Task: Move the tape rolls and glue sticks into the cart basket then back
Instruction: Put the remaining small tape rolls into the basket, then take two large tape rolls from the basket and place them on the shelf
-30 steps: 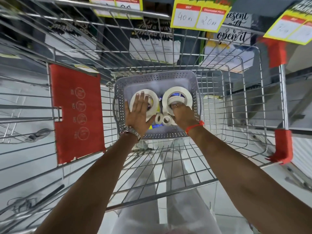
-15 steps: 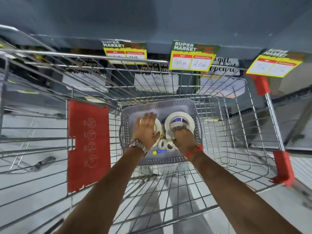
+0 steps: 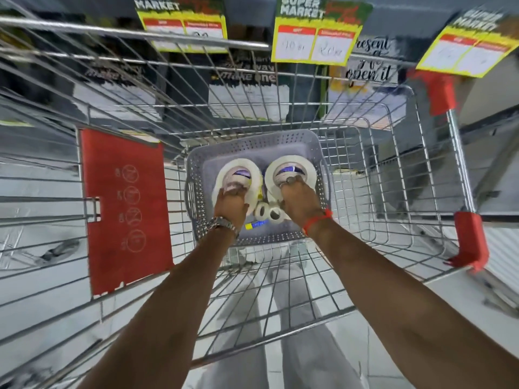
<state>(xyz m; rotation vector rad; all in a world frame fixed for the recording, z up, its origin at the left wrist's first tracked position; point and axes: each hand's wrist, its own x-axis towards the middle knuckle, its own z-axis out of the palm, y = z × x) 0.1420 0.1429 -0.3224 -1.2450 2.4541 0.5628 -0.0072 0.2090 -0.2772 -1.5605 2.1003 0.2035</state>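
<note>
Head view looks down into a wire shopping cart (image 3: 280, 108) where a grey perforated basket (image 3: 252, 141) sits on the cart floor. Both arms reach in. Left hand (image 3: 231, 202) curls its fingers into the core of the left large tape roll (image 3: 238, 169), gripping it; the right hand (image 3: 299, 196) hooks likewise into the right large tape roll (image 3: 292, 165). Both rolls' near halves are hidden by the hands. Two small tape rolls (image 3: 268, 211) lie between the wrists, beside a blue-and-yellow glue stick (image 3: 254, 225), partly covered. Price tags (image 3: 314, 40) above are blurred.
</note>
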